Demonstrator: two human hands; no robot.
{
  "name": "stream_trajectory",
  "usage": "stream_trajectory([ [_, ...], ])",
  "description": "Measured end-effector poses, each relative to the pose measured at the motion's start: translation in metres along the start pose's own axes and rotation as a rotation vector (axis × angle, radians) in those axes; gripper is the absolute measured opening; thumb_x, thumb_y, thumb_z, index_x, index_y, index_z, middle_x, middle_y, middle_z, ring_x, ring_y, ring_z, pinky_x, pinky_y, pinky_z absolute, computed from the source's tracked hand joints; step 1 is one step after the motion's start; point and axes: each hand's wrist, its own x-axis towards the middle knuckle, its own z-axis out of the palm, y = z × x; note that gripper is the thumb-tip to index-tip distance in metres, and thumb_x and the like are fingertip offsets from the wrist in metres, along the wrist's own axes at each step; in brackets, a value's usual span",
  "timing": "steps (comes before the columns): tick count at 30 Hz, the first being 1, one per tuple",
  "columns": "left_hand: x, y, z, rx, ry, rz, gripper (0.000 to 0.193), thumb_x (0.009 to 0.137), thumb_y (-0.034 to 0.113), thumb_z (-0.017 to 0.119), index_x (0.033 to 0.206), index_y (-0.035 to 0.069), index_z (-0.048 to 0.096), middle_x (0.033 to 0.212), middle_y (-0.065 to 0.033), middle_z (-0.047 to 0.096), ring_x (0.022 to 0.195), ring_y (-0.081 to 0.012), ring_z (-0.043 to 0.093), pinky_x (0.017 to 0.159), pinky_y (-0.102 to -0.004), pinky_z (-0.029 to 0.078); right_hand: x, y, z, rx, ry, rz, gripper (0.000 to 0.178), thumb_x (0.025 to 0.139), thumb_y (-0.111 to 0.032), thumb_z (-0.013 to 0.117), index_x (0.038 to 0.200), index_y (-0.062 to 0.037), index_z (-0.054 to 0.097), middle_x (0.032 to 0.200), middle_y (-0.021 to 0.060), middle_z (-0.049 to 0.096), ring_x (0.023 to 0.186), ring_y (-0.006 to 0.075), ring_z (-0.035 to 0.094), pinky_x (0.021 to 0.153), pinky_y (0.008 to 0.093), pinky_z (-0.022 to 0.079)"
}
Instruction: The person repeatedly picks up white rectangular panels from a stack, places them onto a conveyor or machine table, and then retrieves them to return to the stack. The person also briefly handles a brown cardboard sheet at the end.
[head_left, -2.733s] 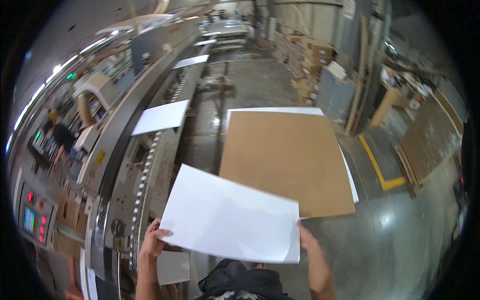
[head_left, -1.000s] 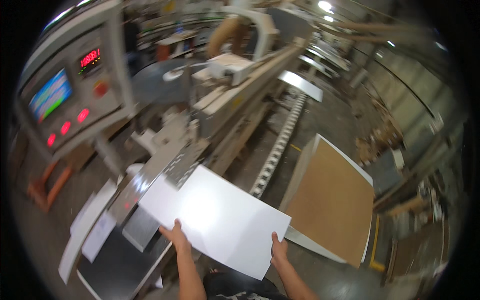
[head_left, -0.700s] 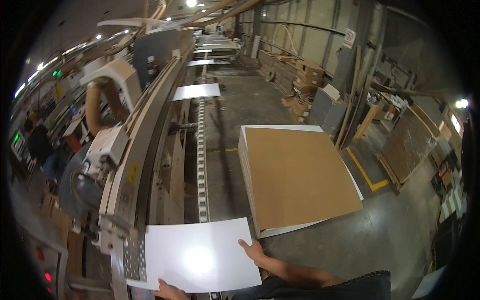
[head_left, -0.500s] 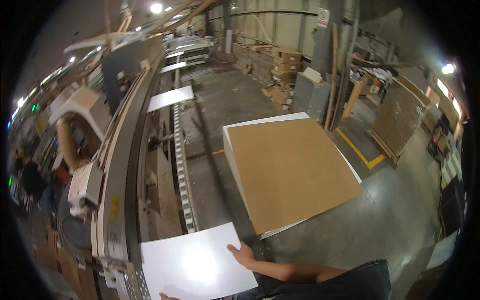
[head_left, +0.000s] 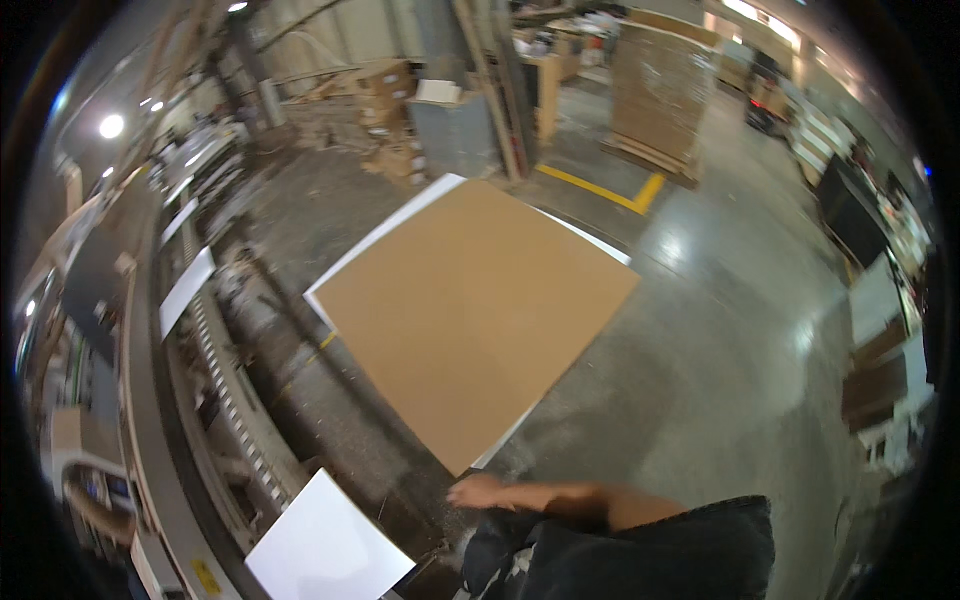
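My right hand [head_left: 478,492] is just below the near corner of a large brown sheet [head_left: 475,310], a small gap away from it. Nothing shows in this hand; its slightly blurred fingers stretch out loosely to the left. The brown sheet lies on a stack with white panel edges [head_left: 395,230] poking out around it. A glossy white panel [head_left: 330,545] rests at the near end of the long machine, to the left of my right hand and apart from it. My left hand is out of the picture.
The long machine [head_left: 165,440] runs along the left, with a slatted conveyor strip [head_left: 235,400] beside it. Another white panel [head_left: 187,290] lies farther along. Stacked cartons [head_left: 385,95], a grey cabinet [head_left: 455,130] and a wrapped pallet load [head_left: 660,95] stand at the back.
My view has swung to the right. My right hand has let go of the white panel and moved toward the brown sheet's near corner. My left hand has left the view.
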Motion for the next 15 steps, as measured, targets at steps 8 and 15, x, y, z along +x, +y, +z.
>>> stream_trajectory([
  [8,-0.352,0.245,-0.052,-0.654,-1.068,0.703,0.051,0.096,0.002,0.057,0.141,-0.006,0.036,0.143,-0.0227,0.044,0.135,-0.0359,0.044,0.113,-0.0453,0.037,-0.34,0.218,-0.149,0.446,0.578,1.333,0.039,0.098,-0.031,0.056,0.126,-0.0051,0.064,0.108,0.0115,0.072,0.086,0.0256,0.071,0.078,0.0401,0.057],
  [15,-0.592,0.136,0.096,-0.201,-2.206,0.225,0.046,0.089,0.004,0.059,0.133,0.008,0.046,0.121,-0.0123,0.056,0.107,-0.021,0.056,0.093,-0.0359,0.047,-0.453,0.256,-0.09,0.778,1.309,1.412,0.028,0.096,-0.022,0.058,0.108,0.0022,0.064,0.084,0.0123,0.069,0.067,0.024,0.066,0.058,0.0379,0.054],
])
